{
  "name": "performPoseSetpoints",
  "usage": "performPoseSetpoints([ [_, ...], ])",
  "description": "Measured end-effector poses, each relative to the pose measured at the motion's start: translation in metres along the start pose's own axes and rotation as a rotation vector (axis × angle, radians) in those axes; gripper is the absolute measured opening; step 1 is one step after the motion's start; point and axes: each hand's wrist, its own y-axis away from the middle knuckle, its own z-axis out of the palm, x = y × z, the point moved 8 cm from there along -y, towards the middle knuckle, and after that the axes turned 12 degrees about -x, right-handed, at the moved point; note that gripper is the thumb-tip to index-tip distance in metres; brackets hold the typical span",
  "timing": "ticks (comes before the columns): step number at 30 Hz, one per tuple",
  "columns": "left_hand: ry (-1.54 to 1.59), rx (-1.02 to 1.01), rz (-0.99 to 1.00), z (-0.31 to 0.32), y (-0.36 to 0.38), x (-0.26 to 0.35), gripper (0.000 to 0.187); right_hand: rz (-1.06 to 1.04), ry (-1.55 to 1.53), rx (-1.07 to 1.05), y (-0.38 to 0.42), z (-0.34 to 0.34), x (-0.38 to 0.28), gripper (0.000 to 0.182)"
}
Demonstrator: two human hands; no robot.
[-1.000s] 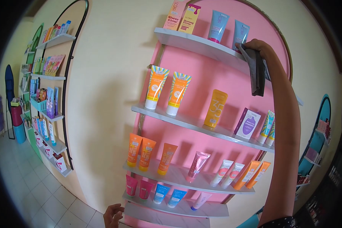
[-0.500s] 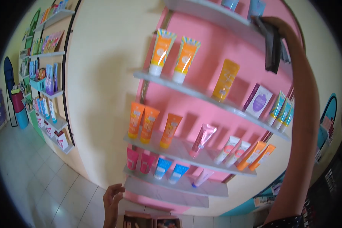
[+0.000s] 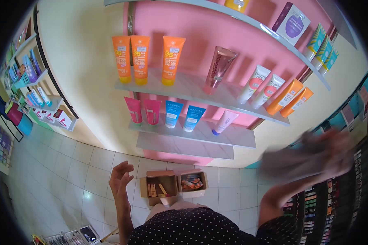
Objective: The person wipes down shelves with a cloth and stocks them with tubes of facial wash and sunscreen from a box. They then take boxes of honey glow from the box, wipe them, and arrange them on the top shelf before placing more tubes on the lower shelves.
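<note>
The blurred right hand [image 3: 338, 150] seems to grip the grey fabric cloth [image 3: 288, 161], right of the white marbled shelves [image 3: 184, 148]; best bunch it clear of the upright orange plastic tubes [image 3: 172, 57]. The left hand [image 3: 120, 175] is empty, loosely curled.

The blurred cloth [image 3: 286, 161] is grey, the panel [image 3: 202, 34] pink, the tubes [image 3: 172, 55] orange with yellow caps [image 3: 168, 80], the shirt [image 3: 188, 226] black with white dots.

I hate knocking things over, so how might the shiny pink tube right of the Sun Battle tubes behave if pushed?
The shiny pink tube would probably tip, standing on a narrow cap and flaring wider upward. Its glossy surface may feel slippery. Its flattened upper end suggests squeezable walls.
</note>
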Motion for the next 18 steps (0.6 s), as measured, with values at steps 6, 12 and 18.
performPoseSetpoints([
  [6, 0.076, -0.095, -0.041, 0.034, -0.003, -0.003, 0.033, 0.962, -0.259, -0.278, 0.223, 0.210, 0.105, 0.039],
  [12, 0.048, -0.330, -0.018, 0.075, -0.005, -0.002, 0.034, 0.937, 0.050, -0.315, 0.217, 0.254, 0.138, 0.080],
  [18, 0.073, -0.306, -0.049, 0.065, 0.000, -0.036, 0.030, 0.978, 0.021, -0.333, 0.247, 0.288, 0.180, 0.056],
])
